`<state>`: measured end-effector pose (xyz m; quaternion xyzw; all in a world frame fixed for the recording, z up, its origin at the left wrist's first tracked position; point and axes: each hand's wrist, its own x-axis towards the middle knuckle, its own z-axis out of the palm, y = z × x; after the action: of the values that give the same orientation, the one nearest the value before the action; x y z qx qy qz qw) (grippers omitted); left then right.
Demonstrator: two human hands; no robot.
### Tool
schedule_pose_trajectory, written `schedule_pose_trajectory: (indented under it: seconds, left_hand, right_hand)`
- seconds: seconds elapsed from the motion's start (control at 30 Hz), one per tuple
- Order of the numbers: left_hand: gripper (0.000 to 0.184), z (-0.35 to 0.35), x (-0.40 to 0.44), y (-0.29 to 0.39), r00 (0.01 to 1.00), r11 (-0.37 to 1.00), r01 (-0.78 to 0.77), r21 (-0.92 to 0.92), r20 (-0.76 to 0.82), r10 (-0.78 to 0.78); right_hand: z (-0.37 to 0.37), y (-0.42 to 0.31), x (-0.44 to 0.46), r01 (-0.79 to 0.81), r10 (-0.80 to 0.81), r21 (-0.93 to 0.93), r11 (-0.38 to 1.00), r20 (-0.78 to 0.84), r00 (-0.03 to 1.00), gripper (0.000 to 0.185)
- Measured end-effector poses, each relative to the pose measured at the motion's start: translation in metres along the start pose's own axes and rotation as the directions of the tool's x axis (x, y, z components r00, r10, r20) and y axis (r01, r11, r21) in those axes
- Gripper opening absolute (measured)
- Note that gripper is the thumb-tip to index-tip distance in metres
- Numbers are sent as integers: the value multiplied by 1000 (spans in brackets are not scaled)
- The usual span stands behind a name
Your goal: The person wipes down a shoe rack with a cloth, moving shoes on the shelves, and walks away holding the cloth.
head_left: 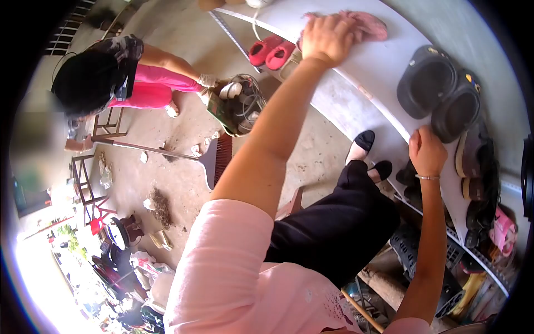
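Note:
A crumpled pink cloth (367, 26) lies on the white shelf (389, 106), and my left hand (329, 40) presses down on it with fingers bunched over its near part. Farther along the same shelf, my right hand (427, 151) is closed near the shelf's edge, right beside a pair of black clogs (427, 82). Whatever its fingers may hold is hidden. A bracelet (427, 177) circles that wrist.
Red shoes (279, 55) sit beyond my left forearm. Dark shoes (473, 156) line the shelf by the wall. Another person in pink trousers (153, 86) holds a broom (208, 161) near a basket of cables (245, 106). Debris (161, 209) lies on the floor.

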<state>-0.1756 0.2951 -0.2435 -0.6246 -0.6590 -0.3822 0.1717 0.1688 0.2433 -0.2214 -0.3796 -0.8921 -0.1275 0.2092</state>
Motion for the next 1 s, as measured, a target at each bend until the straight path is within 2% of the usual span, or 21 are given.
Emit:
schedule_pose_trajectory:
  seconds: [0.1,1.0]
  left_hand:
    - [33,-5,-1,2,999,997,-35,65,-3,35]
    - [33,-7,-1,2,1000,998,-21,67,14,20]
  right_hand:
    - [-3,-2,0,-20,20,8,1000,29,999,15]
    - [-3,-3,1,-9,9,7,1000,0,1000,14]
